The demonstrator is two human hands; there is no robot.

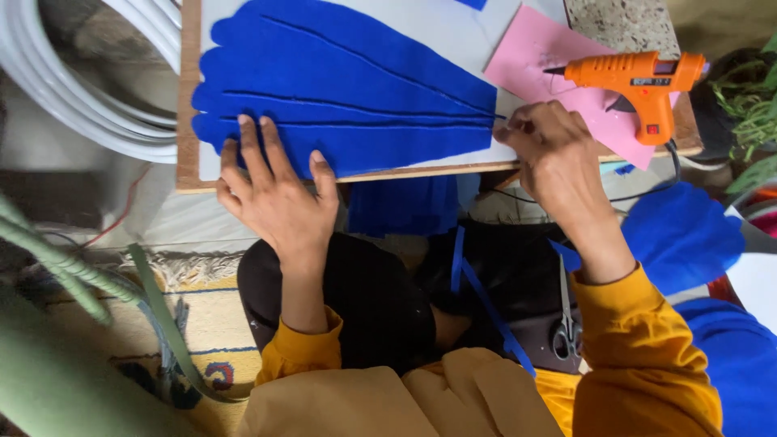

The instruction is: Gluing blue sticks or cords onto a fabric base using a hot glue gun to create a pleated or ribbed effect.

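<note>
Blue felt petal shapes (348, 89) lie fanned out on a white sheet on a wooden board (188, 97). My left hand (275, 190) presses flat on the lower left edge of the felt, fingers spread. My right hand (554, 158) pinches the narrow right tip of the felt pieces, where they meet. An orange glue gun (639, 81) lies just beyond my right hand on a pink sheet (550, 61), nozzle pointing left.
Scissors (565, 328) and thin blue felt strips (486, 303) rest on my lap. More blue felt (684, 235) lies at the right. White tubing (89, 89) coils at the left, and green plant stems (48, 267) cross the lower left. A patterned rug (210, 324) covers the floor.
</note>
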